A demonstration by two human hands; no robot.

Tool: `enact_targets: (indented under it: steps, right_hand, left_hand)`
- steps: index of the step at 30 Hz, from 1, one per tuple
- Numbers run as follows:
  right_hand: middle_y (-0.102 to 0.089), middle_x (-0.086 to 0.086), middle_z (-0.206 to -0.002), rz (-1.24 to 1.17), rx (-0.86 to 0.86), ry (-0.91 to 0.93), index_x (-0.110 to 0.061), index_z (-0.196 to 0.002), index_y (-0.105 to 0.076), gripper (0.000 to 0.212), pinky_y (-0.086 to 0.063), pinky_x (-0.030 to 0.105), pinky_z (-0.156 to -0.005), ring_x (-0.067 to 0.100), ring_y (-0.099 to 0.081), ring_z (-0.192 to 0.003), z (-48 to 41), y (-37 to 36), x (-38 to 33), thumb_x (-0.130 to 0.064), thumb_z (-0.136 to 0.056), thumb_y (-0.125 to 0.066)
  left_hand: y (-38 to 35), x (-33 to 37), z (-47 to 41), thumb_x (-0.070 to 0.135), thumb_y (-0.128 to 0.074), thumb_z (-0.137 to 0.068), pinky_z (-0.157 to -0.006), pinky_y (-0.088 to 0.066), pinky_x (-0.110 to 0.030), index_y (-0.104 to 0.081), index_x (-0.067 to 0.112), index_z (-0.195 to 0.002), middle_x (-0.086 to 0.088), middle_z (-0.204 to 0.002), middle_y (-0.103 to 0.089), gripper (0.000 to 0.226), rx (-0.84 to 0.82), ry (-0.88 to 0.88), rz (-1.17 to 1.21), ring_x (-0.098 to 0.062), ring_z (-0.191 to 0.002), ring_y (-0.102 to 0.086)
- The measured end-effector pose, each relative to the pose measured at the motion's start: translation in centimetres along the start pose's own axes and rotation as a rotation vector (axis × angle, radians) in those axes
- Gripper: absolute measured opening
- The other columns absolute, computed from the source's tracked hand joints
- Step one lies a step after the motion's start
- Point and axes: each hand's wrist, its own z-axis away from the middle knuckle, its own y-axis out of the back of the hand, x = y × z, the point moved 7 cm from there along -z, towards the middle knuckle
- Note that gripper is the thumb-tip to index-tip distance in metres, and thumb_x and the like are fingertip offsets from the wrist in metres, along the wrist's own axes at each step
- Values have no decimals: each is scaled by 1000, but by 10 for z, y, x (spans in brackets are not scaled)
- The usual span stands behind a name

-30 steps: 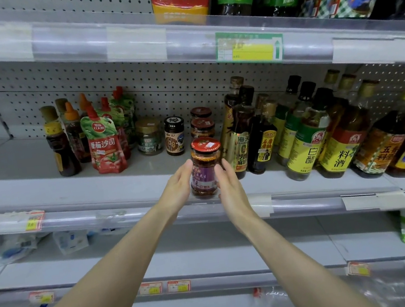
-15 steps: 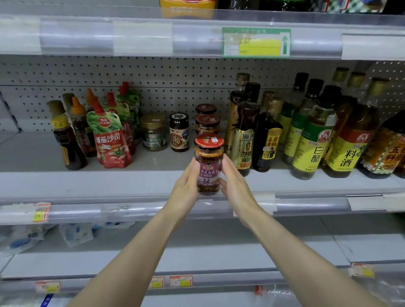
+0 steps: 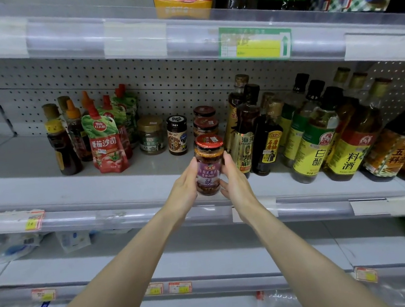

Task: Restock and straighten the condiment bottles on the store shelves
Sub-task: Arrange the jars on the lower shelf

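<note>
A chili sauce jar [image 3: 208, 168] with a red lid and purple label stands upright near the front of the middle shelf [image 3: 34, 191]. My left hand [image 3: 185, 186] grips its left side and my right hand [image 3: 235, 182] grips its right side, fingers curled round the glass. Two more red-lidded jars [image 3: 205, 124] stand in a row right behind it. Tall dark sauce bottles [image 3: 243, 132] stand just to the right of the jar, close to my right hand.
Left of the jar row stand a black-lidded jar [image 3: 177, 136], a gold-lidded jar [image 3: 151, 135], red tomato sauce pouches [image 3: 106, 145] and small brown bottles [image 3: 63, 148]. Vinegar and cooking wine bottles [image 3: 322, 135] fill the right. The upper shelf [image 3: 129, 38] overhangs.
The jar has turned between my hands, so its purple label now faces front. Both hands keep hold of it at the same spot on the shelf; the camera came closer.
</note>
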Motion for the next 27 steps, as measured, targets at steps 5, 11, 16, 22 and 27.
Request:
enact_targets:
  steps: [5,11,16,22,27]
  right_hand:
    - [-41,-4,-151,4,-7,-15,-34,-147,-36,58,-30,41,-115,19,-39,-138,-10,0,1,-63,-96,-30]
    - [-41,-5,-151,5,-1,-24,-36,-147,-35,56,-28,44,-116,18,-39,-138,-21,-1,2,-62,-97,-29]
    - [-38,-5,-153,22,-6,-19,-36,-148,-32,56,-27,45,-117,18,-38,-139,-29,-2,3,-60,-98,-28]
    - [-36,-4,-154,-1,-24,-20,-33,-150,-29,55,-26,42,-117,17,-36,-140,-34,-3,1,-56,-100,-29]
    - [-36,-3,-154,-10,-24,-19,-33,-150,-29,53,-26,42,-115,18,-36,-140,-35,-2,0,-53,-101,-28]
  left_hand:
    - [2,-2,-10,48,-18,-103,-98,-30,-25,-36,60,-101,11,-119,-45,22,-6,18,22,-3,-114,-40]
    - [3,-3,-21,48,-18,-103,-98,-30,-25,-36,54,-108,12,-117,-45,19,-7,33,32,-3,-112,-40]
    - [4,-6,-27,50,-18,-102,-97,-30,-25,-42,55,-102,15,-114,-48,24,-21,44,32,1,-106,-45]
    - [5,-10,-35,52,-18,-102,-99,-30,-25,-43,55,-104,14,-114,-50,25,-14,63,36,0,-104,-47]
    - [6,-13,-40,53,-18,-101,-100,-29,-25,-40,53,-110,12,-119,-49,24,-10,63,44,-3,-114,-41]
